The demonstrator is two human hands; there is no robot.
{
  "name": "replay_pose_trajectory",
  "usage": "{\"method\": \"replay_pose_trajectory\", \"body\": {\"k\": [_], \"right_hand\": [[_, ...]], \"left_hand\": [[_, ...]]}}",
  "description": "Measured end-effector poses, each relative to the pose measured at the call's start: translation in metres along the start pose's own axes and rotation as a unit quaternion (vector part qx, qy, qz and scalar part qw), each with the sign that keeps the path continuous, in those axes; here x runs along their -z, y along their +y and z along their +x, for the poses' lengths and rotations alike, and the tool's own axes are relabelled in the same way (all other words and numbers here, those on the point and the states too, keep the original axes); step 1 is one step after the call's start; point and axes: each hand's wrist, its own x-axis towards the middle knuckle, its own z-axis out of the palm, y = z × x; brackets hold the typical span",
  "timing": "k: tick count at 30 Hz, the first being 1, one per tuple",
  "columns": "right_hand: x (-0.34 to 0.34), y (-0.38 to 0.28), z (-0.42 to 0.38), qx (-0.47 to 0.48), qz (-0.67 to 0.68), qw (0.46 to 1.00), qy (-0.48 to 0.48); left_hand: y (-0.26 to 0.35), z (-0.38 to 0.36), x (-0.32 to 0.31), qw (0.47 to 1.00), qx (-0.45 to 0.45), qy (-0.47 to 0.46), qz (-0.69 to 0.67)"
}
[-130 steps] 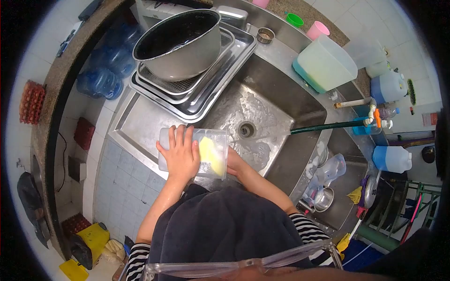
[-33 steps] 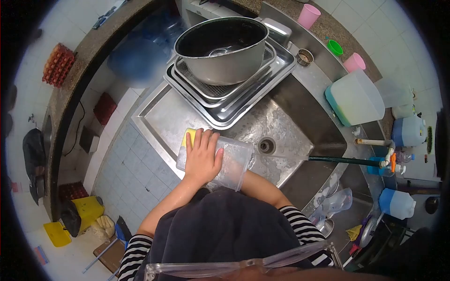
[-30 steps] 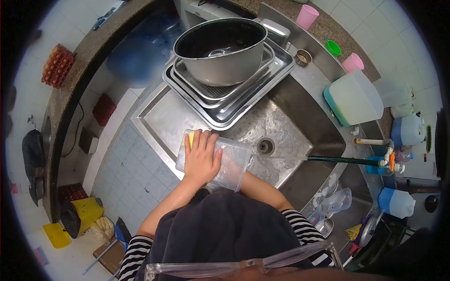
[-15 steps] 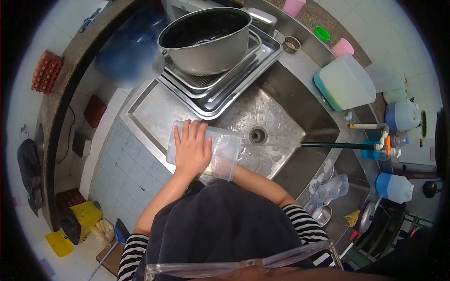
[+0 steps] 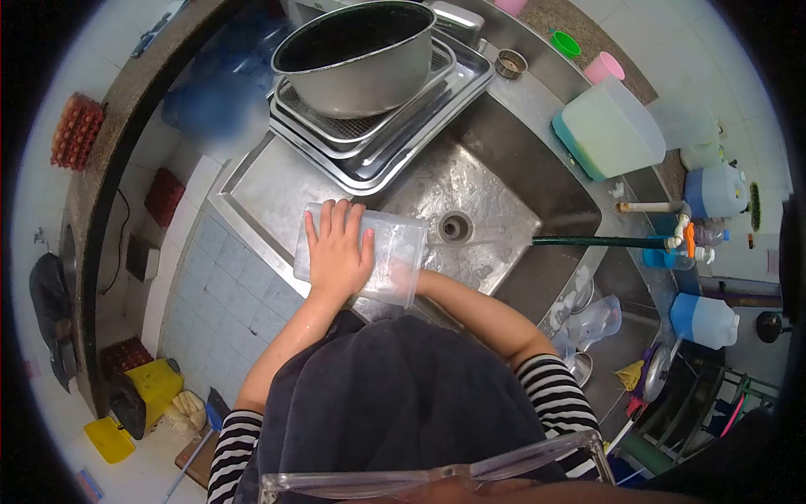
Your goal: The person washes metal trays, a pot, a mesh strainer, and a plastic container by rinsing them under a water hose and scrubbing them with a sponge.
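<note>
Gone from sight now is the yellow sponge that showed through the tub a second ago; my right arm has slid deeper, so the forearm runs into the open mouth and my right hand is hidden inside, its grip impossible to tell. My left hand (image 5: 337, 249) lies flat on top of the clear plastic container (image 5: 361, 254), fingers spread and pressing down on its smooth, frosted-looking wall. That rectangular tub lies on its side over the near rim of the steel sink (image 5: 495, 189), whose wet, dimpled floor glistens around the round drain (image 5: 456, 226) just beyond my fingers. Farther past my left hand sits a stack of shallow metal trays (image 5: 395, 139) with a deep grey pot (image 5: 357, 55) tilted on it. Off to the right a thin dark green spout (image 5: 588, 242) reaches across the basin, and a translucent jug (image 5: 609, 130) with blue-green liquid stands on the bench.
</note>
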Motion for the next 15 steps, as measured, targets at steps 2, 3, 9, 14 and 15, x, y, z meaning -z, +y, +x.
{"method": "replay_pose_trajectory", "body": {"k": [2, 3, 9, 14, 15], "right_hand": [[0.000, 0.002, 0.000, -0.002, -0.003, 1.000, 0.017], [-0.001, 0.003, 0.000, -0.003, -0.004, 1.000, 0.024], [-0.006, 0.013, -0.004, -0.025, -0.018, 0.998, 0.055], [-0.003, 0.013, -0.027, 0.128, -0.096, 0.985, 0.062], [-0.005, 0.014, -0.031, 0.127, -0.095, 0.985, 0.068]], "left_hand": [[0.001, 0.000, -0.001, 1.000, -0.003, 0.005, 0.003], [0.001, -0.001, -0.002, 1.000, -0.003, 0.009, 0.004], [-0.004, -0.005, -0.005, 0.999, -0.007, 0.029, 0.011], [-0.004, -0.008, -0.006, 1.000, -0.012, 0.020, 0.013], [-0.003, -0.008, -0.007, 1.000, -0.014, 0.021, 0.018]]}}
